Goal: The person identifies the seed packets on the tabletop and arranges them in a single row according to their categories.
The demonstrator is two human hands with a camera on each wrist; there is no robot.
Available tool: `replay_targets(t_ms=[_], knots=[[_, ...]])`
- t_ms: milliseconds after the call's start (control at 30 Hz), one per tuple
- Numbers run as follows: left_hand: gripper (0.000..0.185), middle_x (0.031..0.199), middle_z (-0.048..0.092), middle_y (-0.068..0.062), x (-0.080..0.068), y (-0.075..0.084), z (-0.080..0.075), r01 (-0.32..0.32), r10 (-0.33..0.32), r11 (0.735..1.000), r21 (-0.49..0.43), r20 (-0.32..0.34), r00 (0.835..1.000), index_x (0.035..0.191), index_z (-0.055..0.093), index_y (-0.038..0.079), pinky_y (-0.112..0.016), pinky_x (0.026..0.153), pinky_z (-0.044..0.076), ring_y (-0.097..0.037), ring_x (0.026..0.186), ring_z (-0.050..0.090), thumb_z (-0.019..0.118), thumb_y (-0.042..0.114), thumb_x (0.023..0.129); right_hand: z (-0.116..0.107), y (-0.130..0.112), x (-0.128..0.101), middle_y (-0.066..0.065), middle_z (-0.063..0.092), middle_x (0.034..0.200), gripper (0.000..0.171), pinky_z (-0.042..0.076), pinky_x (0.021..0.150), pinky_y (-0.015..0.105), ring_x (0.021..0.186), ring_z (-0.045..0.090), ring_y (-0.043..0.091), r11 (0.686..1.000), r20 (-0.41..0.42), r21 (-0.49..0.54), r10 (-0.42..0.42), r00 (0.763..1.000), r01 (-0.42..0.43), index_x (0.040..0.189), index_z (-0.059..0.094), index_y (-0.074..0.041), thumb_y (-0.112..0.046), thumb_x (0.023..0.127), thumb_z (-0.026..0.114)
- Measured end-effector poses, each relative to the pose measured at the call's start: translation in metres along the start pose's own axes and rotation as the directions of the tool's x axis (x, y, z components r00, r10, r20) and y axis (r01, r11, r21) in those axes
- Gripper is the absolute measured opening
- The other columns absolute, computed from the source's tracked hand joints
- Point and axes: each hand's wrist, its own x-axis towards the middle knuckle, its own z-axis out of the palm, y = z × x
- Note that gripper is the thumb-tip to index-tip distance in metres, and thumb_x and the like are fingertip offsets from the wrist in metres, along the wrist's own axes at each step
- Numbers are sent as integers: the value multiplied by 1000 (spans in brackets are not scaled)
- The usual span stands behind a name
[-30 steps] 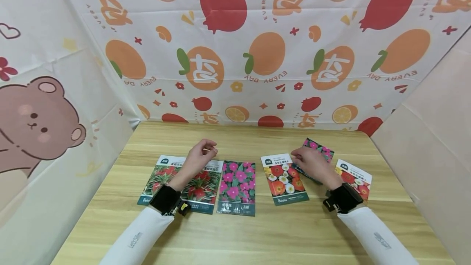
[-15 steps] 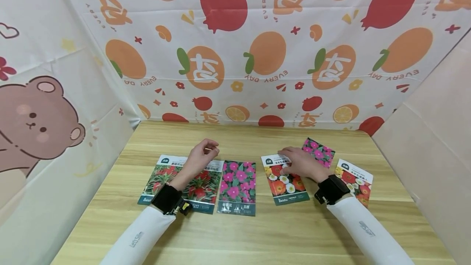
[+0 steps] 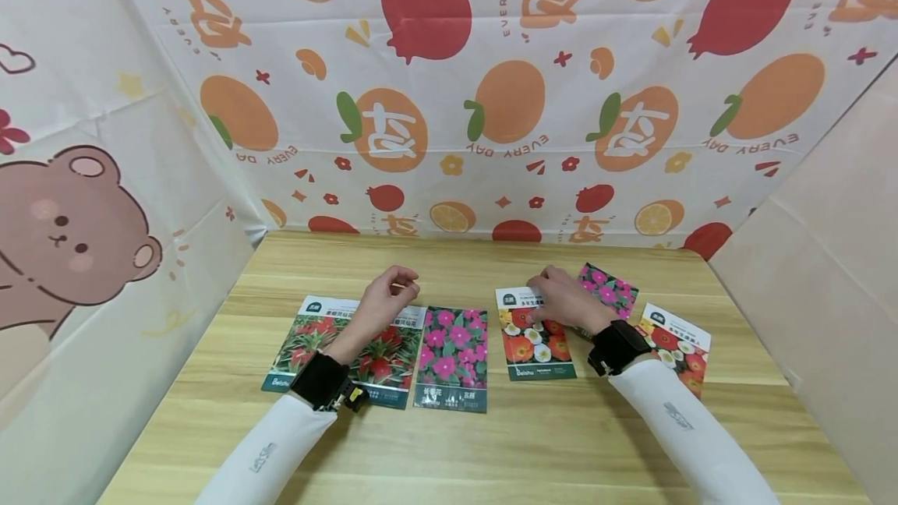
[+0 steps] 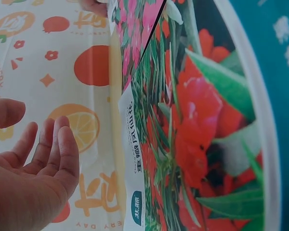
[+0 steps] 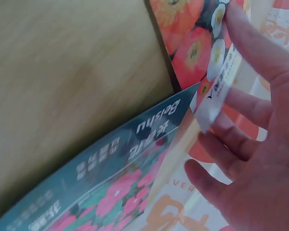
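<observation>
Right hand [image 3: 564,304] is on the poppy seed packet [image 3: 533,337], fingertips pinching its top edge — the right wrist view shows the white strip caught between the fingers [image 5: 241,38], likely to slide or lift it. That packet lies flat on the tabletop [image 3: 491,443], just right of the pink-flower packet [image 3: 451,357]. Left hand [image 3: 382,304] hovers over the red-flower packet [image 3: 337,349], left of the pink one, fingers loosely curled and holding nothing (palm bare in the wrist view). Behind the right hand, another pink packet [image 3: 610,291] is half hidden — and the far-right packet [image 3: 677,341] is partly covered by the sleeve.
</observation>
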Motion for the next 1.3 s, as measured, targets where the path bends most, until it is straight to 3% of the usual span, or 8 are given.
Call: replay_targets(t_ms=[133,400,633,900,1100,1300], knots=[[30,128,59,-14,0,1,0,4,-4,1000,-8,-2,1000,137,55,9,-47,98,50,-32,116,59,56,22,109,1,-3,5,13,57,117,55,48,88,43,103,51,28,1000,-46,17,22,999,-21,132,66,-3,-30,89,86],[30,126,60,-13,0,0,2,-8,8,1000,-18,-6,1000,137,55,8,-50,98,50,-31,114,59,56,21,109,-1,-6,17,20,57,123,52,49,96,49,110,52,35,1000,-153,10,18,988,-16,132,64,2,-27,92,82],[31,128,60,-14,1,2,5,5,-5,1000,-29,12,1000,138,55,9,-48,99,50,-31,116,59,56,22,110,-5,-3,34,23,56,129,54,49,100,52,117,53,38,999,-147,-6,44,988,-46,139,60,0,-26,96,78],[32,131,56,-22,-4,21,5,17,-14,998,-67,36,999,139,52,1,-54,102,47,-38,119,55,53,12,110,-13,3,48,20,53,125,50,48,96,49,112,48,35,999,-170,10,53,984,-53,139,59,-2,-25,98,76],[33,132,58,-14,4,7,7,4,-3,1000,-27,38,999,140,53,9,-44,102,49,-28,119,57,55,23,110,-8,16,59,19,53,125,47,48,95,49,110,48,34,994,-128,13,106,986,-105,134,63,-1,-26,97,77],[32,130,59,-11,7,3,9,-12,12,1000,-3,19,1000,139,55,11,-45,100,50,-27,119,58,56,26,110,-9,23,56,23,57,136,50,45,107,56,125,52,40,996,-98,18,89,991,-87,139,60,1,-28,100,72]])
